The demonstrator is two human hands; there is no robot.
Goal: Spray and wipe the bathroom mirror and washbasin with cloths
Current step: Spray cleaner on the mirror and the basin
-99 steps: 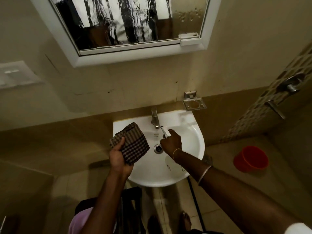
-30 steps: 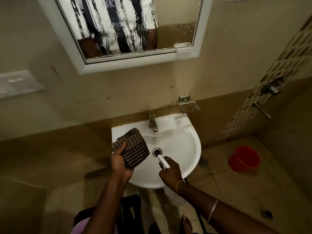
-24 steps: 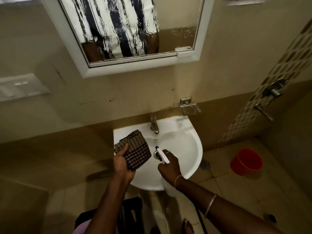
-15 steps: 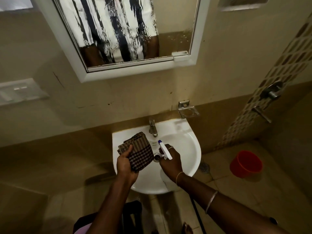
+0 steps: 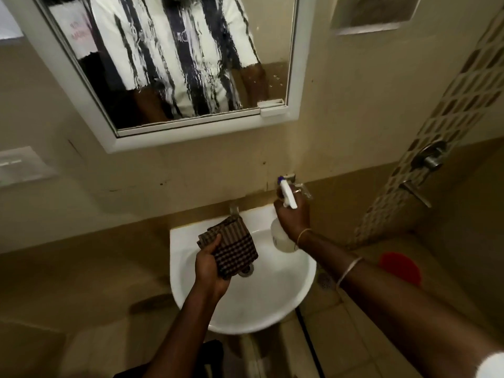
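The left hand [image 5: 208, 268] grips a folded checked cloth [image 5: 231, 248]; the right hand [image 5: 293, 218] grips a spray bottle [image 5: 283, 236].

Dim and warm, yellow-brown all over. Brightest on the white washbasin [image 5: 272, 296] and the mirror [image 5: 191, 64] frame. Streaky, wavy reflection in the wet glass. Shadow of the basin cast down and left onto the wall, with deep gloom along the lower left. Soft sheen on the bowl's right slope. Slight smear on the spray bottle [image 5: 283, 236], and a blurred red bucket [image 5: 399, 267]. Strong wide-angle bending at the edges, straight lines bowed, corners soft.
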